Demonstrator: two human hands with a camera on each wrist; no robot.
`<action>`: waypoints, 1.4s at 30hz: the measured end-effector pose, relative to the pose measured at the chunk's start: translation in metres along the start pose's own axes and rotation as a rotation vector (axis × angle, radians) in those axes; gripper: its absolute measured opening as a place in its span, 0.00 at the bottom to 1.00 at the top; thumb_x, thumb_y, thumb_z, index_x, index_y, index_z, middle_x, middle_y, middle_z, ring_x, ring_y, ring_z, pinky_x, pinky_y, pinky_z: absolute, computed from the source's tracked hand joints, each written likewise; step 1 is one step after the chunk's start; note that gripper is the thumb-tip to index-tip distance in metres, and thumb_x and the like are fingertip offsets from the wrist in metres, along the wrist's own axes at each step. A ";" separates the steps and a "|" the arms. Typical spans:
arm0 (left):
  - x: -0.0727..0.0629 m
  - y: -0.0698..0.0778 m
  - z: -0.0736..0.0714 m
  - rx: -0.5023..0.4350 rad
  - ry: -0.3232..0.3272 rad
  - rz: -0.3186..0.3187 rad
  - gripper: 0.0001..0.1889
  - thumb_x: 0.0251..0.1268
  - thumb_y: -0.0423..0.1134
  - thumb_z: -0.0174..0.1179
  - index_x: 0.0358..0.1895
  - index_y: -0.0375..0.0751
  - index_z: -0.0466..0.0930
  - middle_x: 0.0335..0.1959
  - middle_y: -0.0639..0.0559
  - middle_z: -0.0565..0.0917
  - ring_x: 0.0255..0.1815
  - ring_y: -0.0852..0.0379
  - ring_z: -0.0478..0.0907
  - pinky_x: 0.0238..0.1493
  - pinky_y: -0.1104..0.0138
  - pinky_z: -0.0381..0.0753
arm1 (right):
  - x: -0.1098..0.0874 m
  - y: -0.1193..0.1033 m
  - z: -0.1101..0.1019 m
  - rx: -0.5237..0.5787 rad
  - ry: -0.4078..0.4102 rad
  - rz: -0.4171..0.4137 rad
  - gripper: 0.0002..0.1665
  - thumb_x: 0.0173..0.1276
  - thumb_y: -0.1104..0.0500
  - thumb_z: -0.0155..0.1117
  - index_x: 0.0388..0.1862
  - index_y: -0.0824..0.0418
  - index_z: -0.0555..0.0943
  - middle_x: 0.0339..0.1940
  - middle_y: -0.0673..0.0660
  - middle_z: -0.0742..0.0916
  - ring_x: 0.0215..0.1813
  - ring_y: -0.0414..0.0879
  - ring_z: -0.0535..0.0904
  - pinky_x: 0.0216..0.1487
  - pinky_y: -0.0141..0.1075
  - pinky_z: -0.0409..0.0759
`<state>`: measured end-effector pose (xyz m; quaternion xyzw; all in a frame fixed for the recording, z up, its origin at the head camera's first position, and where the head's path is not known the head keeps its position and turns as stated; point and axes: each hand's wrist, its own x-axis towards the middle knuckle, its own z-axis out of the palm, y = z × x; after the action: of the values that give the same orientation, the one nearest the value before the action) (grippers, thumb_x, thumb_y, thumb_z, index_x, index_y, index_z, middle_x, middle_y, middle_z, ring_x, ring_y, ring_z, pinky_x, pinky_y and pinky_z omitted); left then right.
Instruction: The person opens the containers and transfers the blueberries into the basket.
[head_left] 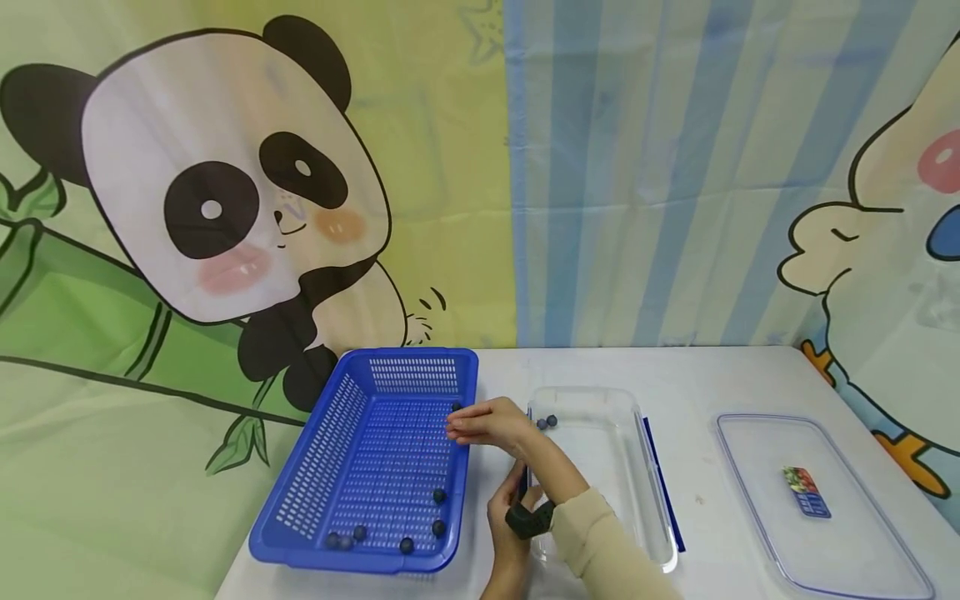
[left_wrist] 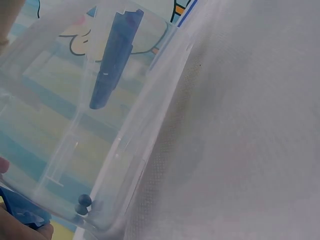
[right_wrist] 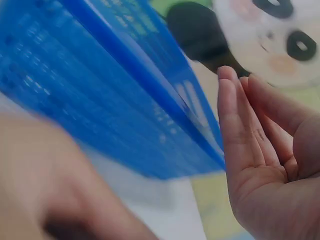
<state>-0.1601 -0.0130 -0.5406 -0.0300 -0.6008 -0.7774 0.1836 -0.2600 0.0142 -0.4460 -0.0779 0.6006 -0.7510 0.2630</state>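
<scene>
My right hand (head_left: 487, 423) reaches over the right rim of the blue plastic basket (head_left: 467, 467), fingers straight and drawn together. In the right wrist view, nothing shows between the fingertips (right_wrist: 227, 75). One blueberry (head_left: 456, 407) appears right beside them. Several more blueberries (head_left: 438, 527) lie on the basket floor, mostly toward its near end. My left hand (head_left: 510, 512) grips the left side of the clear plastic box (head_left: 622, 467), by its blue side flap (left_wrist: 25, 210); my right forearm partly covers it. Two blueberries (left_wrist: 82, 204) sit together inside the box.
A clear lid (head_left: 825, 500) with a blue-edged rim and fruit label lies on the white table (head_left: 697, 375) to the right. Another blue flap (head_left: 663, 487) hangs along the box's right side. Behind the table hangs a printed curtain (head_left: 450, 167) with a panda.
</scene>
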 end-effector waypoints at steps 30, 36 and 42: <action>0.002 -0.003 0.001 0.047 0.032 -0.170 0.26 0.50 0.22 0.57 0.58 0.32 0.73 0.60 0.40 0.72 0.63 0.45 0.64 0.61 0.62 0.62 | -0.018 0.052 -0.153 -0.149 0.507 -0.015 0.14 0.59 0.73 0.60 0.45 0.78 0.78 0.37 0.64 0.86 0.37 0.48 0.84 0.43 0.36 0.82; 0.002 -0.005 0.002 0.061 0.038 -0.196 0.25 0.50 0.24 0.58 0.57 0.32 0.73 0.59 0.41 0.73 0.62 0.46 0.66 0.61 0.64 0.64 | -0.017 0.062 -0.155 -0.147 0.549 -0.012 0.13 0.58 0.74 0.60 0.43 0.78 0.79 0.36 0.66 0.86 0.37 0.50 0.84 0.41 0.36 0.82; 0.000 -0.006 0.003 0.087 0.049 -0.204 0.25 0.50 0.26 0.58 0.57 0.31 0.73 0.59 0.40 0.73 0.62 0.47 0.67 0.60 0.66 0.66 | -0.016 0.071 -0.157 -0.086 0.485 -0.035 0.16 0.60 0.73 0.60 0.46 0.80 0.77 0.39 0.68 0.84 0.39 0.49 0.84 0.43 0.36 0.81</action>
<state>-0.1625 -0.0091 -0.5448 0.0582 -0.6291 -0.7659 0.1194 -0.2934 0.1474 -0.5517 0.0832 0.6760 -0.7261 0.0943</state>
